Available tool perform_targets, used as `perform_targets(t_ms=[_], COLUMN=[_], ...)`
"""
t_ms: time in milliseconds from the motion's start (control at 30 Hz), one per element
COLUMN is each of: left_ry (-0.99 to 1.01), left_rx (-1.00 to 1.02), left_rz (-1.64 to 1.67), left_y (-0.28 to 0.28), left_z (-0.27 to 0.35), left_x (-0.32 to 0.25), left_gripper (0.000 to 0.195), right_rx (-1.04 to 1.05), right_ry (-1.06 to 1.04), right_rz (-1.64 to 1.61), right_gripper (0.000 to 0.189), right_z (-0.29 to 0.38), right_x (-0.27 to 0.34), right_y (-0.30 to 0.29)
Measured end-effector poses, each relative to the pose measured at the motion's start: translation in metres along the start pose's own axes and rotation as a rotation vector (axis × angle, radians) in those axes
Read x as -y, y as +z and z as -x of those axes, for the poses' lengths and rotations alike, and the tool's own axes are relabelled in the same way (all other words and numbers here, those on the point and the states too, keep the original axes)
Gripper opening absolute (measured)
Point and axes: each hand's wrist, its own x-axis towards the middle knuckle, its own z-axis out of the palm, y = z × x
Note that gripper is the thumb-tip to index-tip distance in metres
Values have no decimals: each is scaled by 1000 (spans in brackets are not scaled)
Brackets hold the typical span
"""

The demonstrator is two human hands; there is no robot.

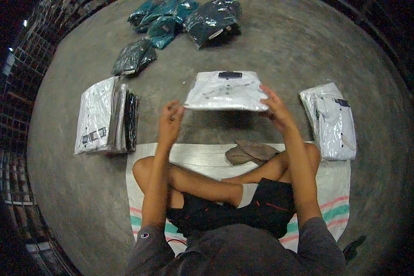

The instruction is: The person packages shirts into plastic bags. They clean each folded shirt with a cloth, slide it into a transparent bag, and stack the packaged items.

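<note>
A folded white shirt in a clear plastic bag (224, 90) is in front of me, its near edge raised above a shadow on the concrete floor. It has a dark label at the collar and blurred print across the bag. My right hand (277, 109) grips its right side, with the fingers on top and the thumb side lower. At the near left corner, my left hand (171, 120) holds the edge with its fingertips; the other fingers are curled and slightly blurred.
A stack of bagged shirts (96, 115) stands at left, with more bagged white shirts (336, 127) at right. Dark and teal bagged garments (210, 22) lie farther off, near a separate dark bag (132, 57). Brown cloth (252, 153) lies on the striped woven mat (200, 151) under me.
</note>
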Motion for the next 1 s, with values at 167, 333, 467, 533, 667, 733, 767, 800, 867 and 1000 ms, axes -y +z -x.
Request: perform_targets(t_ms=[167,333,467,533,667,733,767,800,867,1000], left_ry=[-328,-600,-496,-357,-54,-19,-2,109,268,344], left_rx=[358,363,304,212,185,212,225,229,281,377], left_rz=[-63,-22,-174,-131,-326,-567,-689,-733,-703,-789], left_y=[63,66,70,76,77,83,86,88,93,115], left_z=[39,38,34,29,27,33,35,35,35,45], left_x=[70,69,96,98,101,94,88,76,59,70], left_gripper=[32,24,27,23,25,30,32,33,39,56], right_rx=[-166,-278,-322,-330,-351,-401,-424,-361,-234,-109], right_ry=[152,16,-23,-123,-174,-168,-165,-226,-351,-314], right_rz=[491,822,836,844,978,1195,1302,1325,1368,1563], right_gripper=[60,61,60,60,58,56,54,55,55,63], right_z=[-20,-13,-13,-13,-15,-13,-12,-11,-10,-10], right_x=[-138,-138,-138,-133,-134,-133,-132,-125,-111,-129], right_y=[-67,-29,-21,-17,-11,-4,1,6,19,29])
